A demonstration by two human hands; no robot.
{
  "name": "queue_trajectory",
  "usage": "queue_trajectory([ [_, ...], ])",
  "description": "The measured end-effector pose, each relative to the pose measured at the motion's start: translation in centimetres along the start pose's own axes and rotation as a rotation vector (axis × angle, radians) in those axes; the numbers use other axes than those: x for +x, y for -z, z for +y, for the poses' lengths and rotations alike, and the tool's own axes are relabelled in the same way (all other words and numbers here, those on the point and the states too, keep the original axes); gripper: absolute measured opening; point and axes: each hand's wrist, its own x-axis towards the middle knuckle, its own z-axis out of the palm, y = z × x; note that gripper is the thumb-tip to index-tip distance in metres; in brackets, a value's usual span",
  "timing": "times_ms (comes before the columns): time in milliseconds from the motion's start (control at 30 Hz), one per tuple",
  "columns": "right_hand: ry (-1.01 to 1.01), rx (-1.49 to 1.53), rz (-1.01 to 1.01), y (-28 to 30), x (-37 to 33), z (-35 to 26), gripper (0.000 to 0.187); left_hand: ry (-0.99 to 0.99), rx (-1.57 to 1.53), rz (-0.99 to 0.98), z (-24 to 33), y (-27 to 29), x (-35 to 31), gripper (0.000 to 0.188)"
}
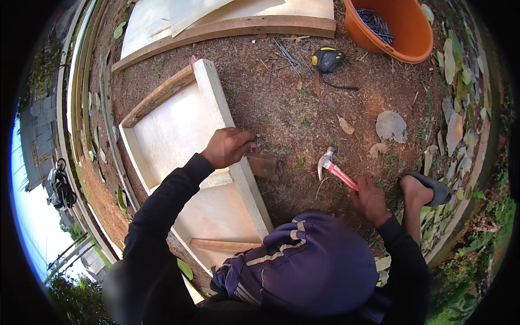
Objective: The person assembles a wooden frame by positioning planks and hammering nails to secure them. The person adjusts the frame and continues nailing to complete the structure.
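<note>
Head view: right hand [370, 199] grips red-handled hammer [336, 170]; left hand [230, 146] on pale plywood frame [184, 130]

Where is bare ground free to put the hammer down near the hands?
Bare soil lies between the wooden frame, the tape measure and the hammer in the right hand. It is crowded by the loose nails near the orange tub, and where the left hand rests on the frame.
</note>
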Motion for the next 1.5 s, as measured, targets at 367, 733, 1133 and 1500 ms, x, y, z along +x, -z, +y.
queue_trajectory([
  [367, -0.232, 1.182, -0.038, -1.7, -3.6, -5.7, 0.033, 0.090, -0.057, -0.146, 2.4, -1.2, 0.7, 0.014],
  [733, -0.191, 1.524, -0.124, -1.1, -0.9, -12.1, 0.022, 0.042, -0.152, -0.556, 2.0, -0.9, 3.9, 0.015],
  [1133, -0.335, 1.589, -0.129, -3.4, -1.2, -11.4, 0.022, 0.373, -0.380, -0.676, 1.9, -2.1, 3.8, 0.011],
  [1500, -0.122, 1.267, -0.014, 2.2, 0.2, -9.1, 0.025, 0.061, 0.186, -0.610, 4.9, -3.6, 2.7, 0.021],
])
